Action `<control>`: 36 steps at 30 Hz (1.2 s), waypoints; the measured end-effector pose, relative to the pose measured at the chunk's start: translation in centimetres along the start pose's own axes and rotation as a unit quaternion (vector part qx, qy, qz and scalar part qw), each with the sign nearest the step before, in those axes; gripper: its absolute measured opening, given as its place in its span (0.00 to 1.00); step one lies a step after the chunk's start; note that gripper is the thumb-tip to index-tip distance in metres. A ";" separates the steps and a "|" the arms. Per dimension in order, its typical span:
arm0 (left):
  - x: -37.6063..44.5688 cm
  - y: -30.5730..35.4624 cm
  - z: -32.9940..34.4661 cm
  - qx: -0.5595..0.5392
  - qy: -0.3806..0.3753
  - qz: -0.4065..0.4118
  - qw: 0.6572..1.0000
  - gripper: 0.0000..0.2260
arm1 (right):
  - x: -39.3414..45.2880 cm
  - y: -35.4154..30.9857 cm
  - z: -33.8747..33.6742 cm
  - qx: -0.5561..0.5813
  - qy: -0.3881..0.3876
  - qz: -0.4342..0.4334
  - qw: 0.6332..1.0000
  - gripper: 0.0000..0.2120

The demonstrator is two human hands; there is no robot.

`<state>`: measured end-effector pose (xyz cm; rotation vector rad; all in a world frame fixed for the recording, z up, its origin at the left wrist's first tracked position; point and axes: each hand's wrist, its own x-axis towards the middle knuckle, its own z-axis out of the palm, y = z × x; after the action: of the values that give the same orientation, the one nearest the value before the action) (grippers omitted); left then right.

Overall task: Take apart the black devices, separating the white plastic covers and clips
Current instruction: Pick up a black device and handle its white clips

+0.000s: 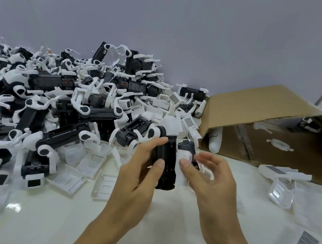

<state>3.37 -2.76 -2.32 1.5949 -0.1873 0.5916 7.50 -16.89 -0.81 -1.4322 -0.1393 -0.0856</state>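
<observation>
A black device (164, 163) is held upright at frame centre, gripped by the left hand (141, 172), thumb on its face. At 3 o'clock, a white cover (184, 157) is pinched by the right hand (208, 179), blurred. The device pile (56, 104) lies at 10 o'clock.

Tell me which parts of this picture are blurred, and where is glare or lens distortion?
Head view: the right hand and its fingers are smeared by motion; the left hand gripping the black device is sharper; glare sits on the glossy table; the wide lens softens the edges and bends the cardboard box.
</observation>
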 end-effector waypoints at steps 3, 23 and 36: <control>-0.1 0.2 0.2 -0.015 -0.007 -0.005 1.000 0.19 | -0.5 -0.1 0.1 0.039 -0.024 -0.077 0.996 0.18; -0.1 1.3 1.1 -0.191 0.020 -0.084 0.978 0.21 | -1.1 0.4 1.1 0.014 -0.097 -0.025 0.995 0.18; 0.1 1.1 0.8 -0.145 0.046 -0.037 0.988 0.23 | -1.5 -0.2 1.1 0.006 -0.108 -0.079 0.991 0.10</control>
<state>3.15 -3.67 -1.28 1.2848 -0.1383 0.5516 5.90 -15.89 -0.72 -1.4138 -0.4315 -0.0599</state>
